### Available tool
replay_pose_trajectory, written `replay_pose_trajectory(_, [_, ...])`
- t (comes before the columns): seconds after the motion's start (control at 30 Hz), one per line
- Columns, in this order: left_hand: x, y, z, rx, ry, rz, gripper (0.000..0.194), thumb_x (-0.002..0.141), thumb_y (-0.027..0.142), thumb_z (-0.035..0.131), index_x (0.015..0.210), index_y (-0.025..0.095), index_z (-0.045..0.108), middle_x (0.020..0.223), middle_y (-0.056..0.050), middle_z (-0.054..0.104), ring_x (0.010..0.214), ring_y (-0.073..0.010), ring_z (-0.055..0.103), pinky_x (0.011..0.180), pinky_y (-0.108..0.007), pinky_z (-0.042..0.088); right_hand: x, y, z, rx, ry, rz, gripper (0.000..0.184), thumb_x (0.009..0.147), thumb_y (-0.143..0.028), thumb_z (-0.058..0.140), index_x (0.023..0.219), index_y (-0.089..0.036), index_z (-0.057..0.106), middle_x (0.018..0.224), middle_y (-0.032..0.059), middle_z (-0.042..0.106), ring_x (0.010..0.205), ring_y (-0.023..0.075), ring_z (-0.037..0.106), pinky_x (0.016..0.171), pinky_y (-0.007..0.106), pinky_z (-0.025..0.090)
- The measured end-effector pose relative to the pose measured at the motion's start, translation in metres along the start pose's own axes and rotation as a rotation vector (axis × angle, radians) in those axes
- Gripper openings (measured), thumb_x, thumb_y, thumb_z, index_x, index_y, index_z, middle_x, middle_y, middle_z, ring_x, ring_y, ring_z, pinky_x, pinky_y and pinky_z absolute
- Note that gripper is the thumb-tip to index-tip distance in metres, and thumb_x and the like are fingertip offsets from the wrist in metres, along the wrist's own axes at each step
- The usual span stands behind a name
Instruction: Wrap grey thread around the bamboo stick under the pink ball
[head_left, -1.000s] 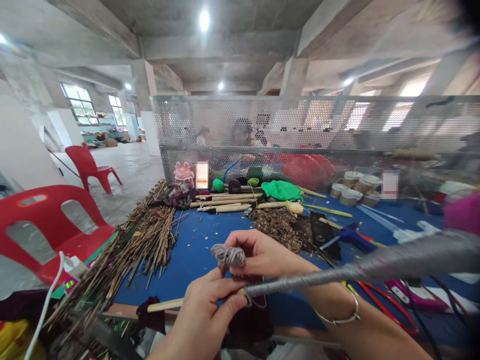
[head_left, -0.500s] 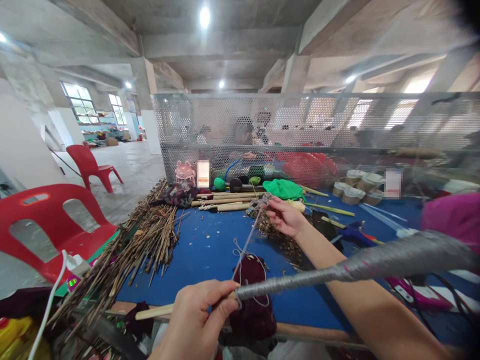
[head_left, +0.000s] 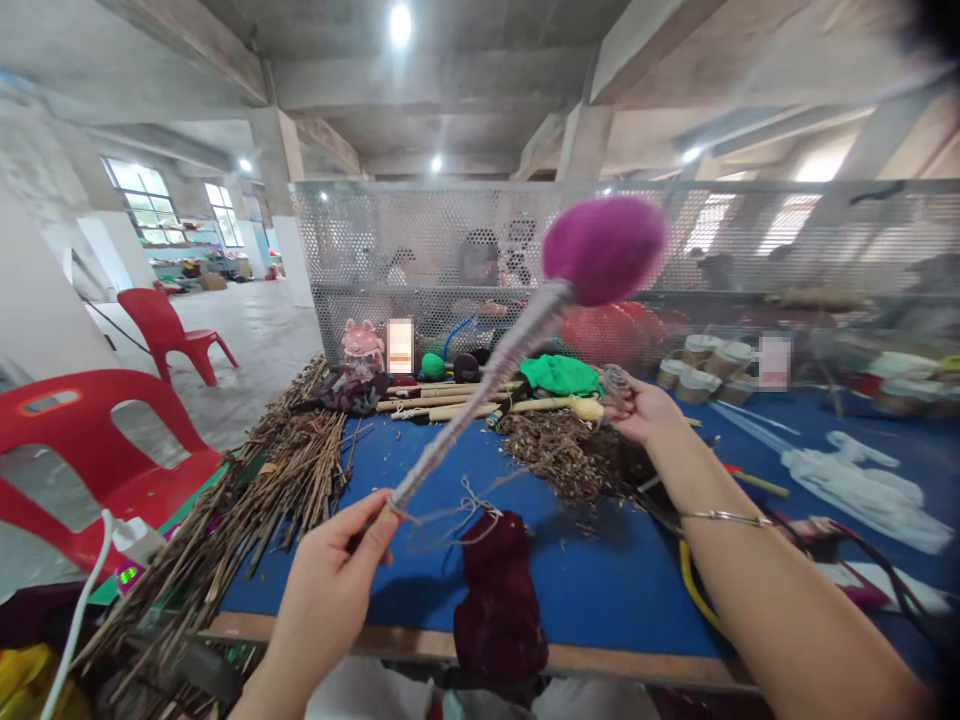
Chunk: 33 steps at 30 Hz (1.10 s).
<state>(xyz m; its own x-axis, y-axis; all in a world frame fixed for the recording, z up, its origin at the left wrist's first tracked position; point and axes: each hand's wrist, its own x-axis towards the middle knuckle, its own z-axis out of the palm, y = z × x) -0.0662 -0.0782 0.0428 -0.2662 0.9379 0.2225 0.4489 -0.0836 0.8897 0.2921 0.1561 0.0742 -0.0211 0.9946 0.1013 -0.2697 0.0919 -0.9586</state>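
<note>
My left hand (head_left: 334, 565) is closed around the lower end of a stick wrapped in grey yarn (head_left: 450, 432). The stick slants up and away to the right, and a rounded magenta head (head_left: 606, 248), smeared by motion, tops it. In my right hand (head_left: 649, 408), the fingers are curled on a small bundle of grey yarn (head_left: 616, 385) over the far right of the table. Loose strands of yarn trail near my left fingers, above a dark maroon cloth (head_left: 501, 595) at the table's front edge.
A pile of thin twigs (head_left: 300, 470) covers the left of the blue table (head_left: 420, 590). Brown plant bits (head_left: 559, 455) lie centre right, with wooden sticks and green cloth (head_left: 561, 376) behind. Paper cups (head_left: 701, 365) stand before a perforated metal screen (head_left: 352, 230). Red chairs (head_left: 112, 440) are at left.
The wrapped stick has swung from lying rightward to pointing up and away, lifting its magenta head. My right hand has moved right with the yarn. My left hand has shifted left.
</note>
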Motion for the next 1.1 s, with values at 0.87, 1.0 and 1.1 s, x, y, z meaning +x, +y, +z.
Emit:
replay_pose_trajectory(0.87, [0.021,-0.012,0.078,-0.305,-0.119,0.167,0.068,0.066,0.030,0.070,0.130,0.020,0.047,0.120,-0.010,0.057,0.104,-0.0214,0.056,0.084,-0.031,0.046,-0.129,0.075,0.164,-0.340,-0.728,0.012,0.045,0.080,-0.061,0.047,0.089,-0.017,0.050,0.070,-0.0018,0.050,0.059,0.0095,0.042,0.055,0.023,0.036])
replay_pose_trajectory(1.0, [0.026,-0.018,0.075,-0.493,-0.105,-0.159,0.036,0.069,0.037,0.067,0.096,0.012,0.063,0.053,0.004,0.052,0.045,-0.0074,0.046,0.042,-0.017,0.036,-0.135,0.070,0.148,-0.498,-0.629,0.035,0.042,0.081,-0.058,0.047,0.095,-0.018,0.049,0.051,-0.0080,0.037,0.046,0.0082,0.030,0.045,0.021,0.025])
replay_pose_trajectory(1.1, [0.031,-0.033,0.056,-0.734,-0.121,-0.326,0.039,0.063,0.038,0.073,0.089,0.012,0.060,0.045,0.011,0.035,0.036,-0.0014,0.025,0.034,-0.013,0.018,-0.134,0.060,0.116,-0.754,-0.531,-0.058,0.024,0.074,-0.039,0.063,0.084,-0.018,0.058,0.052,-0.0064,0.045,0.047,0.0083,0.036,0.047,0.021,0.028])
